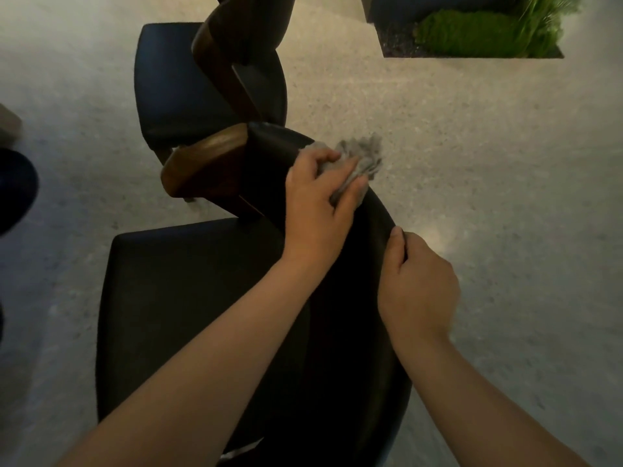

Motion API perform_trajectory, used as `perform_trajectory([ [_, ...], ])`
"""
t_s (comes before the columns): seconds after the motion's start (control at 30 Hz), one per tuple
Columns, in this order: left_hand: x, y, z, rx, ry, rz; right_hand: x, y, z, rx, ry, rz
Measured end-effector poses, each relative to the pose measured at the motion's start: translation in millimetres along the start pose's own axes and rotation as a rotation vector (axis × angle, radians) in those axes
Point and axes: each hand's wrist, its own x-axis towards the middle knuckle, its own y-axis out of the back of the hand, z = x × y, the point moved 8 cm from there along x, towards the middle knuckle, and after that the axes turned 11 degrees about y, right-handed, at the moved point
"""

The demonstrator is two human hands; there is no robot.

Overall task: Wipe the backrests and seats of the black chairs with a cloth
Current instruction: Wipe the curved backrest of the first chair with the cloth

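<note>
A black chair stands below me, its seat (pixel 188 298) at lower left and its curved backrest (pixel 377 217) running up the middle. My left hand (pixel 320 203) grips a crumpled grey cloth (pixel 362 158) and holds it against the top of the backrest. My right hand (pixel 418 284) grips the backrest's upper edge a little nearer to me, thumb on the rim. A second black chair (pixel 175 92) with a wooden frame stands beyond, at upper left.
The near chair's wooden armrest (pixel 205 160) juts out to the left of the backrest. A planter with green moss (pixel 472 35) sits in the floor at upper right. Speckled grey floor (pixel 505 163) surrounds the chairs. A dark object (pixel 13 190) lies at the left edge.
</note>
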Motion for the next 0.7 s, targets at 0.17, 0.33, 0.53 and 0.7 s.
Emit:
perform_trajectory([
  [0.17,3,-8,-13,0.167,-0.056,0.033,1,-2,2,0.004,0.002,0.001],
  [0.33,-15,12,-47,-0.039,0.249,0.072,1,-3,2,0.027,0.006,-0.002],
  [0.53,-64,23,-164,-0.037,0.949,-0.211,0,0,-2,0.017,0.017,0.011],
  [0.7,-48,37,-132,-0.086,0.698,-0.161,0,2,-2,0.012,0.008,0.025],
])
